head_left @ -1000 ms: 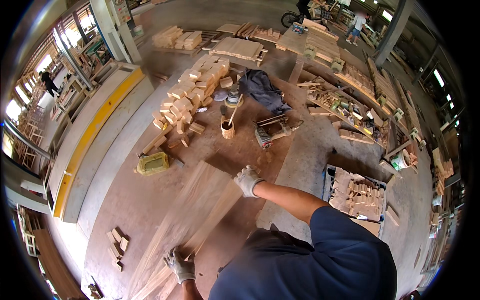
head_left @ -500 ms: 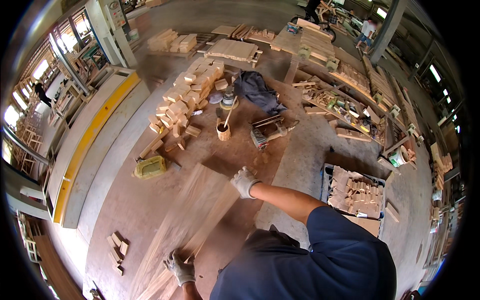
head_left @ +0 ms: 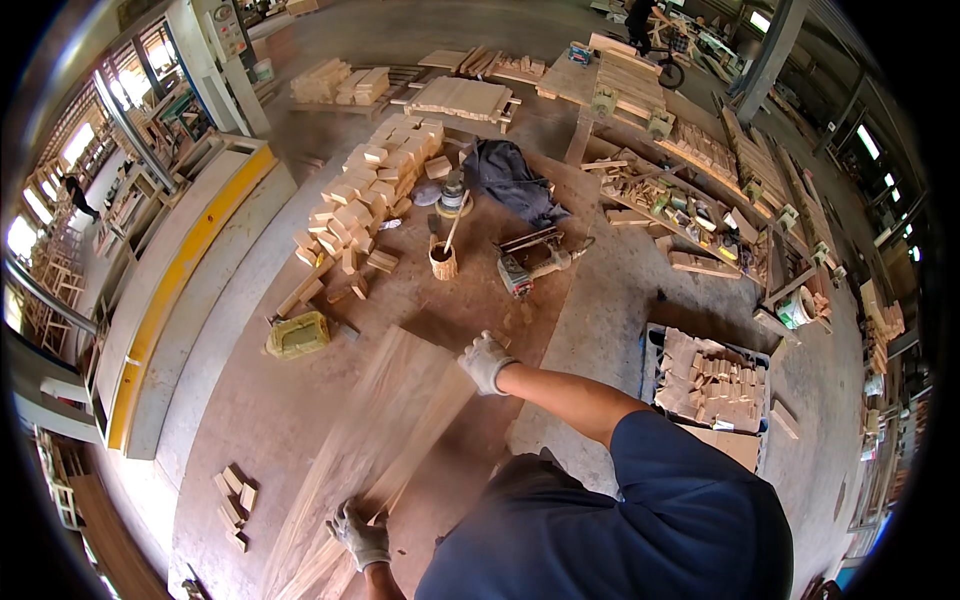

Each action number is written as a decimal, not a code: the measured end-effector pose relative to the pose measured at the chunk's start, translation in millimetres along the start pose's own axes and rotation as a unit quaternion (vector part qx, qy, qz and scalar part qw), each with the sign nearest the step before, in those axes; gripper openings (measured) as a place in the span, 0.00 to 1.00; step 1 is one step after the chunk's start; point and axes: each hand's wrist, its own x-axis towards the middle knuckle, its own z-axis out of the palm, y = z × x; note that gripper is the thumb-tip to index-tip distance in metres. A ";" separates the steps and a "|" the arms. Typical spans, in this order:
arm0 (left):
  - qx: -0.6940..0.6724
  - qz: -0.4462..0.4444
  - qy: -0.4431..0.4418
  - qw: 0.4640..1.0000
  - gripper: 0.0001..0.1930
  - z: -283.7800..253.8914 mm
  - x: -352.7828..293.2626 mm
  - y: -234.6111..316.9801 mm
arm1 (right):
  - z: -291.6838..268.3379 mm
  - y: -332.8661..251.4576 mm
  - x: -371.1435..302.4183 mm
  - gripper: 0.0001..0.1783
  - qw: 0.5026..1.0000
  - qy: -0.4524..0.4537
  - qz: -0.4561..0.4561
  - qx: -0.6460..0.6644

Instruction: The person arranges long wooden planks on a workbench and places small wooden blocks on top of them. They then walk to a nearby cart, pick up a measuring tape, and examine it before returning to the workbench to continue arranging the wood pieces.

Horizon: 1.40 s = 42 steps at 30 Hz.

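A long, wide wooden board [head_left: 385,420] with streaky grain lies slantwise on the brown work surface. My left hand [head_left: 360,535], in a pale work glove, grips its near right edge with the thumb apart from the fingers. Higher up, my right hand [head_left: 487,363], gloved too, is closed at the far right corner of the board; its fingertips are partly hidden. Beyond the board are a glue pot with a stick [head_left: 444,260], a power tool [head_left: 520,275] and a yellowish jug [head_left: 298,335] lying on its side.
Stacked wood blocks [head_left: 370,190], a round sander [head_left: 453,195] and a dark cloth [head_left: 515,185] occupy the far side. Small offcuts [head_left: 236,505] lie left of the board. A crate of wood pieces [head_left: 710,390] stands right. A person [head_left: 642,22] with a bicycle is far back.
My hands and the board stay almost in place. In the background, the person with the bicycle has moved right, and a walking person in a light shirt no longer shows.
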 end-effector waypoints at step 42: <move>-0.035 0.068 -0.026 0.997 0.32 -22.4 -6.6 15.6 | 16.2 -10.9 -15.2 0.46 0.995 0.021 -0.087 0.033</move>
